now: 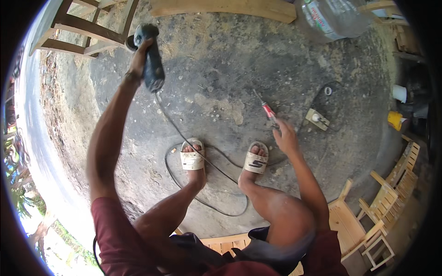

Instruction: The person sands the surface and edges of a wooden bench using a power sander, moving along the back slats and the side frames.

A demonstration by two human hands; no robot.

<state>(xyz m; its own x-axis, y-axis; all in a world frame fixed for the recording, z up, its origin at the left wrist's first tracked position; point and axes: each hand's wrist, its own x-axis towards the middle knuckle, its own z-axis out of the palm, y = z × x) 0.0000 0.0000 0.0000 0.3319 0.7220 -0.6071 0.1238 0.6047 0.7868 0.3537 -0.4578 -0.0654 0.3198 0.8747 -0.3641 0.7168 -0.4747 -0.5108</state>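
My left hand is closed around a dark angle grinder, held out at the upper left near a wooden frame. The grinder's disc end points up and to the left, and its black cord hangs from the lower end. On my right, my right hand pinches the rear end of a slim screwdriver with a red and pale handle. Its thin metal shaft points away to the upper left. Whether the screwdriver touches the floor cannot be made out.
The cord loops around my sandalled feet. A pale socket block with a plug lies right of my right hand. Wooden frames, a plank and a large clear plastic bottle line the far side. Wooden chairs stand at the lower right.
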